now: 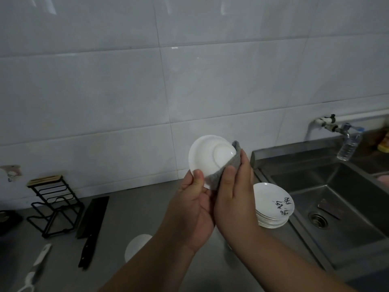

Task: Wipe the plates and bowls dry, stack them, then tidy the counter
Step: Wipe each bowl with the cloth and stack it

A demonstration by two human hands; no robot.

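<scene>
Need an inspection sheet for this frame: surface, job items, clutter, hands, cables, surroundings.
Surface: grey counter, with a steel sink at its right end.
Job's things: white plate held up and tilted; grey cloth wrapped over its edge; stack of plates beside the sink; white dish on the counter, partly hidden by the left forearm.
Clutter: cleaver, black wire rack and white-handled tool, all at the counter's left.
Hands: left hand grips the plate's rim; right hand holds the cloth against the plate.
Cables: nothing seen.
Surroundings: tiled wall, tap, plastic bottle, dark object in the sink.
</scene>
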